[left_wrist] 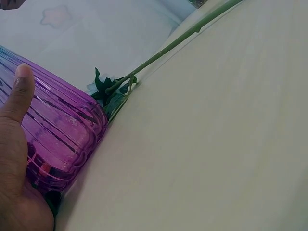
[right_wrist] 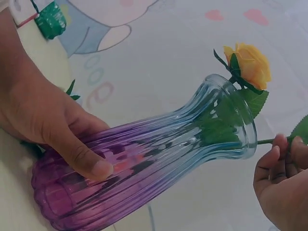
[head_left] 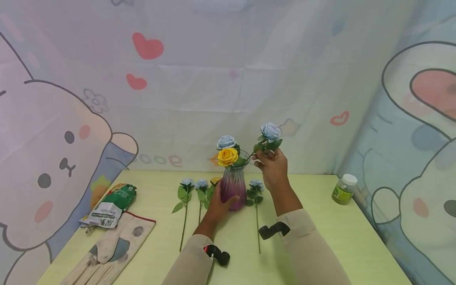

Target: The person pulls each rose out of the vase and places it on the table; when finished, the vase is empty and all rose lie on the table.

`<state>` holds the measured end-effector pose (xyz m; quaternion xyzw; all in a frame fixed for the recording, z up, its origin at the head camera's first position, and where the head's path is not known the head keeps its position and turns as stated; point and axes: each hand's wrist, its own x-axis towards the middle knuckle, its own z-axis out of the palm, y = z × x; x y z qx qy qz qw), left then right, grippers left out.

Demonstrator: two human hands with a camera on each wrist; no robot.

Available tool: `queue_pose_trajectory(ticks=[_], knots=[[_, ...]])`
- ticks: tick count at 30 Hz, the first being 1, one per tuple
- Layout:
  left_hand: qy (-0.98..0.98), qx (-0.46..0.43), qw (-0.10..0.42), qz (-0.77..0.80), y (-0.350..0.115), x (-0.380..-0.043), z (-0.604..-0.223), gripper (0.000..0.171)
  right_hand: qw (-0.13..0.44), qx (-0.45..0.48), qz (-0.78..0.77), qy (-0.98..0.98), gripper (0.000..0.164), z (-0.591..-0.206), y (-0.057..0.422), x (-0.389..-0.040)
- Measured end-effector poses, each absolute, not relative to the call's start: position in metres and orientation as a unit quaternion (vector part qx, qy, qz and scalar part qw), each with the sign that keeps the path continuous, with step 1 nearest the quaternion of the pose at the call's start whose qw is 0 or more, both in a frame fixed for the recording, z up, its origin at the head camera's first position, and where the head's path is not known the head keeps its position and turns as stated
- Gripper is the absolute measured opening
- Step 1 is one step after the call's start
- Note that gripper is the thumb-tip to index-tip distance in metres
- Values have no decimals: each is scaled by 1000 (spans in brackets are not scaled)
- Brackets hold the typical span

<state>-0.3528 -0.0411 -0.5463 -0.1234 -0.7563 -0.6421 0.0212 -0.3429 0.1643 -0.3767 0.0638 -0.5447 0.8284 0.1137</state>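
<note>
My left hand [head_left: 218,206] grips the lower part of a ribbed glass vase [head_left: 235,184], purple below and clear bluish at the flared rim. In the right wrist view its thumb lies along the vase's side. A yellow rose [head_left: 228,157] and a blue rose [head_left: 226,141] stand in the vase, heads above the rim. Beside the mouth, my right hand [head_left: 274,168] pinches another blue rose [head_left: 270,132] just under its leaves. The stem [right_wrist: 264,141] of that rose runs from the fingertips to the vase rim.
Blue roses [head_left: 187,183] and a partly hidden yellow rose [head_left: 215,180] lie left of the vase on the table [head_left: 313,245]. Another blue rose [head_left: 256,184] lies right. A glove [head_left: 119,245] and green-white packet [head_left: 110,208] are far left; a white-capped bottle [head_left: 344,190] stands right.
</note>
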Motion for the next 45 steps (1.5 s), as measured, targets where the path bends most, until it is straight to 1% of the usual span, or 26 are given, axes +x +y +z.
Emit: queue_pose_trajectory(ticks=[2, 5, 8, 11, 15, 17, 20, 22, 25, 29, 33, 37, 41, 45], knots=[[-757, -125, 23, -640, -40, -353, -546, 109, 106, 64, 827, -548, 21, -376, 164, -342], [-758, -125, 24, -640, -40, -354, -547, 107, 96, 77, 806, -579, 21, -374, 165, -341], [-757, -123, 23, -641, -40, -355, -549, 108, 91, 101, 790, -598, 26, -373, 166, -341], [-756, -123, 24, -643, -40, -355, -549, 108, 89, 109, 804, -578, 28, -371, 164, -342], [-758, -122, 27, -640, -39, -351, -546, 107, 84, 102, 843, -521, 42, -369, 161, -341], [-760, -119, 26, -639, -39, -351, -546, 107, 78, 96, 854, -506, 39, -368, 160, -340], [-758, -118, 27, -640, -40, -352, -547, 108, 74, 81, 860, -498, 24, -368, 158, -339], [-757, -118, 27, -642, -40, -353, -548, 108, 77, 73, 862, -495, 14, -369, 157, -338], [-754, -119, 25, -645, -39, -353, -549, 108, 85, 62, 865, -490, 7, -369, 157, -337], [-754, -115, 23, -646, -39, -354, -549, 108, 104, 55, 869, -480, 5, -370, 156, -337], [-756, -117, 28, -643, -38, -355, -548, 107, 117, 67, 873, -469, 7, -369, 156, -336], [-757, -120, 27, -641, -38, -354, -547, 107, 136, 77, 878, -452, 3, -367, 158, -333], [-758, -119, 25, -641, -39, -354, -547, 109, 156, 72, 887, -429, 14, -365, 159, -331], [-761, -116, 24, -638, -39, -353, -548, 110, 165, 53, 891, -420, 17, -367, 160, -331]])
